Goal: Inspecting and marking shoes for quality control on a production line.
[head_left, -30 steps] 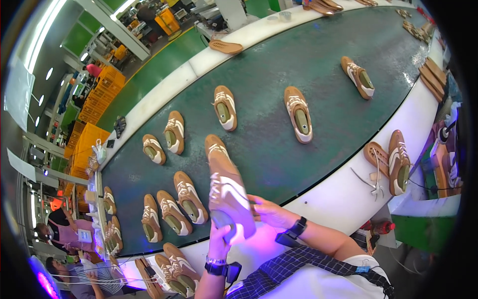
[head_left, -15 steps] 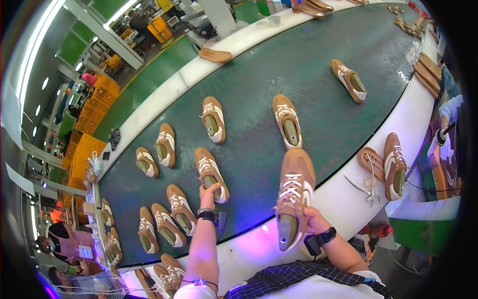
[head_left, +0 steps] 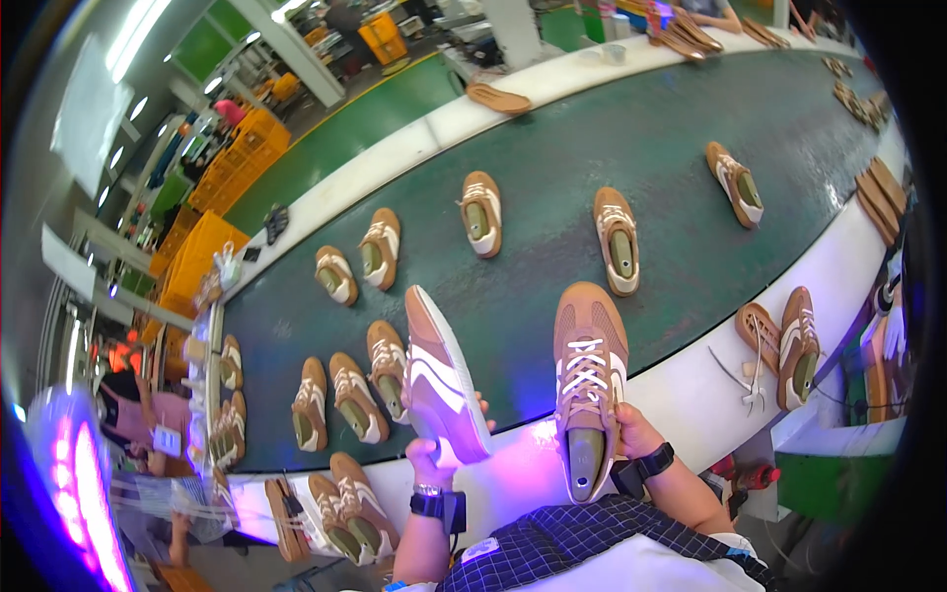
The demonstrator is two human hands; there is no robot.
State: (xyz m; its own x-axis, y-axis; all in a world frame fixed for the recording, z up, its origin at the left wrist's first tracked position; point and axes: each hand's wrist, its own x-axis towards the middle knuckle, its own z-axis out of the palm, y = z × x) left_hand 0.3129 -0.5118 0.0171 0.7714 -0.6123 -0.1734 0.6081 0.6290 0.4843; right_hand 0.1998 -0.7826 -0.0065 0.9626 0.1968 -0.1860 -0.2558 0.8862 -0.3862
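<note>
Fingers of the left hand (head_left: 434, 469) are clamped around the heel of a side-turned shoe (head_left: 439, 375), brown with white markings; those of the right hand (head_left: 636, 434) grip the heel side of an upward-facing shoe (head_left: 590, 380), laced and filled with an olive insert (head_left: 585, 459). Both shoes are held over the near edge of the green surface (head_left: 523, 296), apart, toes pointing away. The step in hand looks like handling two shoes at once; the next move seems to call for firm heel holds and toes kept clear of the shoes beyond. Toward the left of the white near rim (head_left: 681, 385) rests a pair of shoes (head_left: 365, 498); toward its right, a perforated sole (head_left: 758, 331) lies beside a standing shoe (head_left: 792, 350). Farther in, three shoes (head_left: 348, 380) line up near the surface's left end, five more shoes (head_left: 480, 187) spread beyond, and a tan sole (head_left: 498, 98) lies along the far edge.
</note>
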